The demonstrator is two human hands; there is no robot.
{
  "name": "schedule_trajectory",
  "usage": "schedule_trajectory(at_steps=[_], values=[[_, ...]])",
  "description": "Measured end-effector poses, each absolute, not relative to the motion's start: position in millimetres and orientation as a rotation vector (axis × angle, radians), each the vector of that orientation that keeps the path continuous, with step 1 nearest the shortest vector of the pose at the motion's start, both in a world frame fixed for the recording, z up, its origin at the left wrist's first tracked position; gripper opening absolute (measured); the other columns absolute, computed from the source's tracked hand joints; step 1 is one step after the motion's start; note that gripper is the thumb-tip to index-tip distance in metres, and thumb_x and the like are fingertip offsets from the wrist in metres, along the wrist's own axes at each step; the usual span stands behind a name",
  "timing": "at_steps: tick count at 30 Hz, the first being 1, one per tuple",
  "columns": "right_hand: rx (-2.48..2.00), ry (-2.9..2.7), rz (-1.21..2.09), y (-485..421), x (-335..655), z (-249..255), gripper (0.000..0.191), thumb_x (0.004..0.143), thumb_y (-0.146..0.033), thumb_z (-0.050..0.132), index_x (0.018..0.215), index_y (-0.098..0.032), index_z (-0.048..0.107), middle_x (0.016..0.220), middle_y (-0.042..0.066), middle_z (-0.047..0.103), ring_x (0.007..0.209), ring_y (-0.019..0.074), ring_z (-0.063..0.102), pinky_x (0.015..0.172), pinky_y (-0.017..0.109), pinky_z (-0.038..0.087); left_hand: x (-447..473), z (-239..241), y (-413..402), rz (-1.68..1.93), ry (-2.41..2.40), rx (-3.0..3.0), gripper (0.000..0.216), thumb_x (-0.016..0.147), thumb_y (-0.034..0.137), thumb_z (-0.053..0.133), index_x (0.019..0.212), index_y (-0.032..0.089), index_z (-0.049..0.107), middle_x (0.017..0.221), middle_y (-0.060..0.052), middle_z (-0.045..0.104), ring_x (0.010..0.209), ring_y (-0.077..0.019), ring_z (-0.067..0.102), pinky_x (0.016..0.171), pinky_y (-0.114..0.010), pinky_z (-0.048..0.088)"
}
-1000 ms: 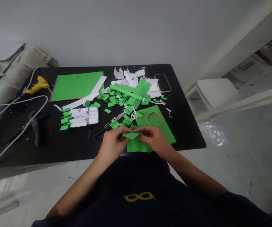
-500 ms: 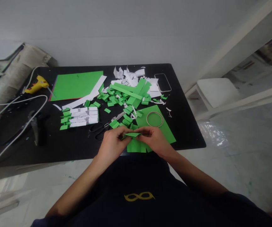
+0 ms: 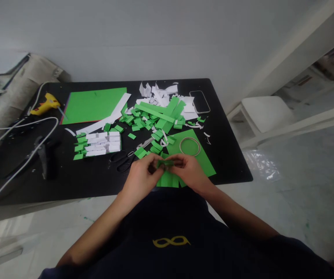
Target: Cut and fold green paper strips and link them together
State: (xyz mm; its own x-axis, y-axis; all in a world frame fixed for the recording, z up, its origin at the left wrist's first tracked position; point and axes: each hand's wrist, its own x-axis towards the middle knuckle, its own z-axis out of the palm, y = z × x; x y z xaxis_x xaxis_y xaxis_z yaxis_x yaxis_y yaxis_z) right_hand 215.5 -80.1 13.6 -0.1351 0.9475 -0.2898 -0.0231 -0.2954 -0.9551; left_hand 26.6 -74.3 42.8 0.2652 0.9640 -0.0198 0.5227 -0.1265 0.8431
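Between my left hand point(image 3: 144, 171) and my right hand point(image 3: 187, 169) is a small folded piece of green paper point(image 3: 166, 162), pinched at both ends by thumbs and fingers. Beneath it lies a green paper sheet with creases point(image 3: 168, 180) at the table's front edge. A larger green sheet point(image 3: 206, 164) carries a roll of tape point(image 3: 180, 146) just beyond my right hand. Scissors point(image 3: 123, 161) with black handles rest left of my left hand. Folded green paper pieces point(image 3: 140, 152) lie right beyond my fingertips.
A green-and-white folded-paper assembly point(image 3: 103, 143) lies on the black table point(image 3: 82, 178). Behind are green strips point(image 3: 155, 112), white scraps point(image 3: 162, 95) and a phone point(image 3: 201, 101). To the left are stacked green sheets point(image 3: 93, 104), a yellow glue gun point(image 3: 47, 104) and a white cable point(image 3: 57, 128).
The green paper between my hands has tilted, so its flat face no longer shows as a broad shape. My fingers have closed in around it slightly.
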Motion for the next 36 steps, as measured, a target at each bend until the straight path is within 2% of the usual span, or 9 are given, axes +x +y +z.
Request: schedule_trajectory(at_steps=[6,10,14,16,19,22,26,29,36], values=[[-1.312,-1.114,1.548,-81,214,14,0.024,0.074,-0.028,0.087,0.095,-0.022,0.075,0.092,0.005,0.080,0.089,0.0233,0.078,0.086,0.041,0.063,29,34,-74,0.737,1.381,1.673,0.018,0.083,0.018,0.064,0.100,0.021,0.068,0.083,0.000,0.071,0.069,-0.0156,0.062,0.061,-0.025,0.043],[-1.340,-1.091,1.552,-82,214,16,0.026,0.074,-0.028,0.088,0.095,-0.022,0.074,0.088,0.003,0.079,0.089,0.0233,0.078,0.084,0.040,0.062,31,36,-77,0.752,1.393,1.710,0.021,0.083,0.017,0.062,0.103,0.022,0.065,0.079,0.002,0.069,0.063,-0.0144,0.059,0.059,-0.025,0.040],[-1.365,-1.044,1.575,-81,214,17,0.037,0.070,-0.035,0.092,0.097,-0.023,0.069,0.086,0.001,0.077,0.087,0.0230,0.076,0.084,0.039,0.059,32,41,-79,0.730,1.385,1.792,0.017,0.087,0.019,0.060,0.103,0.022,0.064,0.072,0.003,0.062,0.061,-0.0145,0.057,0.059,-0.026,0.040],[-1.350,-1.048,1.590,-81,214,16,0.037,0.073,-0.039,0.091,0.097,-0.023,0.068,0.088,0.002,0.077,0.089,0.0232,0.076,0.087,0.040,0.058,32,41,-79,0.724,1.366,1.781,0.017,0.086,0.019,0.060,0.103,0.022,0.063,0.076,0.002,0.064,0.064,-0.0149,0.058,0.060,-0.026,0.040],[-1.311,-1.135,1.567,-83,214,17,0.027,0.082,-0.040,0.083,0.095,-0.022,0.067,0.093,0.005,0.077,0.094,0.0241,0.075,0.091,0.041,0.058,31,40,-77,0.740,1.345,1.720,0.019,0.085,0.018,0.058,0.103,0.021,0.063,0.084,0.001,0.067,0.067,-0.0145,0.059,0.060,-0.026,0.041],[-1.344,-1.303,1.382,-86,216,23,0.020,0.088,-0.035,0.078,0.100,-0.022,0.068,0.099,0.007,0.077,0.097,0.0249,0.075,0.087,0.040,0.061,29,37,-76,0.732,1.348,1.667,0.021,0.083,0.019,0.059,0.103,0.021,0.063,0.084,0.001,0.066,0.069,-0.0144,0.059,0.062,-0.026,0.042],[-1.214,-1.625,0.863,-89,226,36,0.033,0.094,-0.022,0.075,0.125,-0.028,0.065,0.112,0.006,0.074,0.098,0.0221,0.074,0.089,0.039,0.063,24,34,-72,0.670,1.332,1.610,0.023,0.080,0.020,0.061,0.103,0.021,0.061,0.085,0.002,0.064,0.072,-0.0151,0.059,0.065,-0.028,0.042],[-0.973,-1.912,0.523,-85,234,42,0.028,0.101,-0.014,0.066,0.125,-0.028,0.068,0.111,0.006,0.072,0.099,0.0211,0.074,0.089,0.038,0.064,22,32,-69,0.605,1.283,1.593,0.017,0.078,0.022,0.061,0.094,0.021,0.058,0.081,0.003,0.059,0.069,-0.0144,0.055,0.064,-0.028,0.040],[-0.940,-2.112,0.381,-76,242,43,0.027,0.103,-0.012,0.064,0.127,-0.023,0.069,0.109,0.007,0.072,0.101,0.0207,0.073,0.089,0.036,0.065,20,33,-65,0.515,1.230,1.600,0.010,0.077,0.023,0.059,0.075,0.022,0.048,0.071,0.004,0.050,0.064,-0.0132,0.045,0.060,-0.028,0.033]])
